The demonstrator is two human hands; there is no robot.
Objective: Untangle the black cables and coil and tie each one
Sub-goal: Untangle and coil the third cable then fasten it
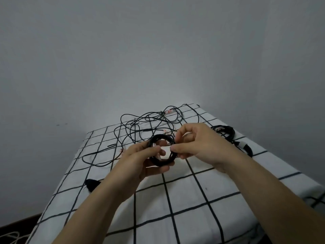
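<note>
Left hand point(146, 159) cradles small round coil of black cable point(161, 162) from below, fingers curled round left rim. Right hand point(195, 147) pinches right rim. Coil between hands, above checked white cloth point(184, 199), opening facing camera. Loose black cable tangle point(149, 120) lies beyond.

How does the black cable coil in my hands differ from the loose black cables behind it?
The black cable coil is wound into a tight ring; the loose black cables sprawl in a tangle. The left hand and right hand hold the coil; the loose cables lie on the checked cloth. Both are black.
</note>
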